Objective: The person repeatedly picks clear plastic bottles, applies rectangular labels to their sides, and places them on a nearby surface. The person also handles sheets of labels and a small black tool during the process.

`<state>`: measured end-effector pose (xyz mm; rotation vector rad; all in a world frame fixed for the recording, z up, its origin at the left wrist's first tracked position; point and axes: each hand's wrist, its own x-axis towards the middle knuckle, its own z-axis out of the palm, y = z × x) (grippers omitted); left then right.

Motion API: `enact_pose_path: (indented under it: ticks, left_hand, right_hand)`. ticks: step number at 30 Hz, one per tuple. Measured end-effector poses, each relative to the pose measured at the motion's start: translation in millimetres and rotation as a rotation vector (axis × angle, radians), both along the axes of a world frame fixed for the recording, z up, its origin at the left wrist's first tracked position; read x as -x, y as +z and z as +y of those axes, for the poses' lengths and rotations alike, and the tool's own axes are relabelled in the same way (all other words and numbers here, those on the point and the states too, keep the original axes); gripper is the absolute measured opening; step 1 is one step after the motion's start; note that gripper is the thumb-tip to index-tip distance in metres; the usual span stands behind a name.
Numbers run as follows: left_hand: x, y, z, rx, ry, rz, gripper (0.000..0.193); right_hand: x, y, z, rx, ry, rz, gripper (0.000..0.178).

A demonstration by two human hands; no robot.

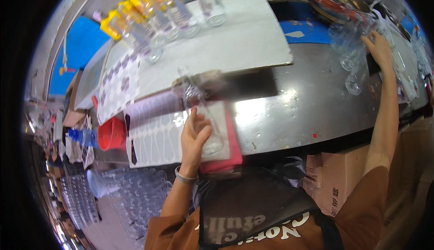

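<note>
My left hand point(196, 134) is closed around a clear bottle point(212, 146) with a slim neck, held above a sheet of pale stickers point(158, 134) and a red pad point(233, 137). Motion blurs the bottle's upper part. Far to the right, my right hand point(379, 49) reaches out with thumb and finger apart, beside a cluster of clear bottles point(352, 85) lying on the metal table point(307, 96). Whether its fingertips touch one of them is hard to see.
Several clear bottles with yellow tops point(158, 17) stand on a white board point(244, 28). A patterned sheet point(118, 87) hangs at its left edge, above a red bucket point(111, 134). More clear bottles point(135, 191) lie at lower left. Cardboard boxes point(337, 173) stand below the table's front edge.
</note>
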<state>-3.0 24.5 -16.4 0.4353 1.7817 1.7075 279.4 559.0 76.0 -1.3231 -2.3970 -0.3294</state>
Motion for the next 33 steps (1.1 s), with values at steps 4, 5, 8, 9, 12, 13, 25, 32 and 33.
enact_pose_path:
  ticks: [4,5,8,9,12,13,25,32,33]
  left_hand:
    - [-5,-5,-2,-0.230,0.070,0.237,0.089]
    - [-6,2,-1,-0.245,0.080,0.170,0.094]
    - [-6,4,-12,-0.110,-0.044,0.502,0.096]
    - [-5,5,-23,-0.020,-0.147,0.764,0.102]
    - [-18,27,-28,0.093,-0.304,1.036,0.113]
    - [-18,25,-30,0.132,-0.282,1.036,0.113]
    - [-6,0,-45,0.094,-0.281,0.934,0.106]
    - [-17,2,-41,0.092,-0.134,0.971,0.102]
    - [-14,-3,-41,0.081,-0.150,0.923,0.101]
  right_hand:
    - [27,41,-107,0.251,0.196,0.103,0.044]
    - [31,48,-128,0.277,0.233,0.126,0.041]
    - [51,51,-179,0.385,0.427,0.172,0.036]
    - [62,53,-195,0.407,0.459,0.132,0.033]
    - [90,50,-231,0.514,0.557,0.090,0.031]
    - [98,47,-239,0.462,0.577,0.048,0.032]
    - [148,24,-252,0.226,0.654,0.041,0.045]
    - [132,17,-258,0.242,0.603,0.149,0.058]
    - [127,18,-261,0.245,0.589,0.161,0.058]
